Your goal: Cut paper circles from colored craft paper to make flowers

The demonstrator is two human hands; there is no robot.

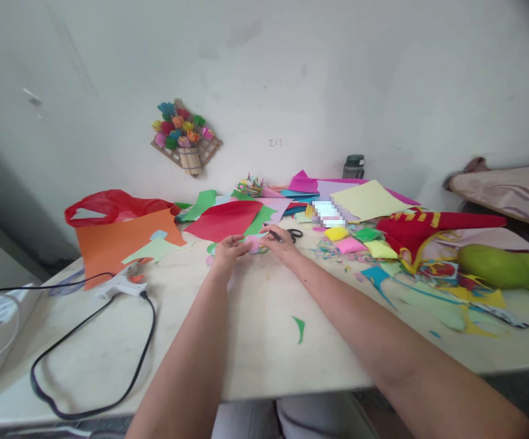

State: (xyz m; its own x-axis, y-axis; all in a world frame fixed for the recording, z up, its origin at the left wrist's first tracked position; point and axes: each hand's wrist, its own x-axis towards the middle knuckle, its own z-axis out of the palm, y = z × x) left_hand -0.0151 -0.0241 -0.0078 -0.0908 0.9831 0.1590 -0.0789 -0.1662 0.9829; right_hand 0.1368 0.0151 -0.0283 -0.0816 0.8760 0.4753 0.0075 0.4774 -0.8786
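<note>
Both hands meet over the middle of the table. My left hand (231, 249) pinches the left edge of a small pink paper piece (255, 244). In the fingers of my right hand (283, 244) is a slim dark pen-like stick (274, 235), close to the right side of the pink piece. Its exact kind is too small to make out. Just behind the right hand lie black-handled scissors (296, 233). Small green and pink paper cutouts (210, 249) lie beside my left hand. A curved green scrap (299, 329) rests nearer to me.
Left are a white glue gun (124, 283) with a looping black cord, orange paper (122, 235) and a power strip (5, 329). Red paper (225, 219) lies behind my hands. To the right are clay packets (351, 245), paper scraps (433, 299), a red-yellow cloth (415, 235) and a green bulging object (497, 266).
</note>
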